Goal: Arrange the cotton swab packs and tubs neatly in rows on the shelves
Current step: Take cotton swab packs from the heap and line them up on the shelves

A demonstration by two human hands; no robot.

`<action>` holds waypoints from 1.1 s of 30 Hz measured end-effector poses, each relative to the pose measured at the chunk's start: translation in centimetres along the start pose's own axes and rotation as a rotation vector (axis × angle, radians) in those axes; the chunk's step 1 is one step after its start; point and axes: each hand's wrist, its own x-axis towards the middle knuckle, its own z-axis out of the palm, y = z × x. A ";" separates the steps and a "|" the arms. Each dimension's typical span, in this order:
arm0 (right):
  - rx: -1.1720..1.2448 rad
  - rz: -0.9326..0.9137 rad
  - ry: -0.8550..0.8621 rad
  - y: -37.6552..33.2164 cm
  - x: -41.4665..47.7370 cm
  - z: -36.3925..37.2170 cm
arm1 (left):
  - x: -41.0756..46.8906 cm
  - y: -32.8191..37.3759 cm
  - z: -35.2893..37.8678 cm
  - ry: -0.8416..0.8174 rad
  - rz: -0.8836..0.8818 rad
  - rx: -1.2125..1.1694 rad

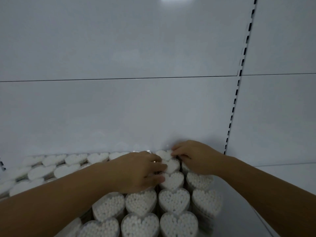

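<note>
Fingers of the right hand are curled, their tips pinching the right lobe of the rear tub. This is a clear heart-shaped tub of cotton swabs standing at the shelf's back edge, against the back panel. Fingers of the left hand lie fairly straight and hold nothing. They press sideways against the second tub and the third tub of the same column, so the two hands bracket it from either side.

The tubs stand packed lobe to lobe. Too firm a push from the left would probably shove this column into the right-hand column, which borders the bare stretch of shelf, and skew it out of line. The rear tub, gripped only at one lobe, could twist or ride up over its neighbour. Both forearms pass low over the front tubs, and a dropped wrist might tip one.

More rows of tubs fill the shelf toward its left end and crowd the left arm's reach. A slotted upright climbs the back panel beyond the right hand. I cannot tell whether the tubs are stacked in layers.
</note>
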 end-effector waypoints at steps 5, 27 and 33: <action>0.021 -0.017 -0.033 -0.6 -0.1 -0.1 | 0.1 0.2 -0.1 -0.013 -0.021 -0.038; 0.297 0.598 0.257 2.1 -2.3 0.3 | -1.8 -2.6 0.4 -0.137 -0.359 -0.232; 0.181 0.132 0.343 -2.8 -1.0 -1.2 | -2.1 -3.7 -0.6 -0.019 -0.457 -0.431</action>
